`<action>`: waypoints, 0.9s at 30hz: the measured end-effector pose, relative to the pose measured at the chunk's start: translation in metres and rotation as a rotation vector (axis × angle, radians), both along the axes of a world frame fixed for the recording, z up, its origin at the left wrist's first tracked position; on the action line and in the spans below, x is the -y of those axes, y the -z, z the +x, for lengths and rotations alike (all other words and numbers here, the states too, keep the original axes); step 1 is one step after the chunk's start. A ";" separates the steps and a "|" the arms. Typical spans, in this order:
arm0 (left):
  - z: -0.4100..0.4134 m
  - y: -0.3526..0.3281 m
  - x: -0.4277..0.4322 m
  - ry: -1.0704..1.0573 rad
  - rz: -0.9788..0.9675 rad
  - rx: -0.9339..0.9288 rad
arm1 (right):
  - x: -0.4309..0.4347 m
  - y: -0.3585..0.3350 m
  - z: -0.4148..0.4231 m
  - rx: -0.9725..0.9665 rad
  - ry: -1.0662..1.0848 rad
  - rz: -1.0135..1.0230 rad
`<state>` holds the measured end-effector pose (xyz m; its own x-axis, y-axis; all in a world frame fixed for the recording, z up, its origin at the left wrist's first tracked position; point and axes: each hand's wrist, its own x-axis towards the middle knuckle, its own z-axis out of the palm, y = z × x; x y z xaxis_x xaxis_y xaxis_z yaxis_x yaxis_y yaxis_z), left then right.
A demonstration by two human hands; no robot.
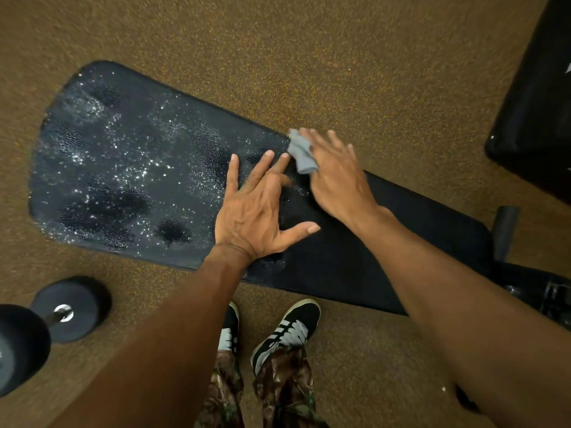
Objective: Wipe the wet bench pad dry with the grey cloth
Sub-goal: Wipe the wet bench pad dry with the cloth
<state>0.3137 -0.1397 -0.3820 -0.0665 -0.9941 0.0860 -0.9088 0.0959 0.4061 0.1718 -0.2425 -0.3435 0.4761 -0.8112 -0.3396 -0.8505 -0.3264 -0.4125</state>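
- On the far edge of the black bench pad [355,267], the grey cloth [301,154] lies bunched under the right hand [335,177], fingers flat over it.
- Left hand [256,211] rests spread, empty, on the pad just beside.
- Droplets cover the pad's left half.

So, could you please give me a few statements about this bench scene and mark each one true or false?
1. The grey cloth lies under the right hand. True.
2. The left hand holds the cloth. False: it rests flat and open on the bench pad, with no cloth in it.
3. The wide end of the pad is covered in droplets. True.
4. The dumbbell lies on the pad. False: it sits on the floor beside it.
5. The pad is already dry all over. False: most of it is wet.
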 end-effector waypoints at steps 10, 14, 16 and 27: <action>0.001 0.001 0.000 -0.003 -0.014 -0.042 | 0.015 0.000 -0.008 0.046 -0.129 0.012; 0.002 0.002 -0.001 -0.003 -0.028 -0.063 | 0.000 0.002 -0.017 0.034 -0.251 -0.009; 0.002 0.001 -0.001 -0.001 -0.016 -0.047 | 0.001 -0.006 -0.042 -0.033 -0.269 -0.031; 0.003 0.002 -0.001 -0.008 -0.038 -0.107 | -0.023 -0.001 -0.057 -0.056 -0.314 -0.055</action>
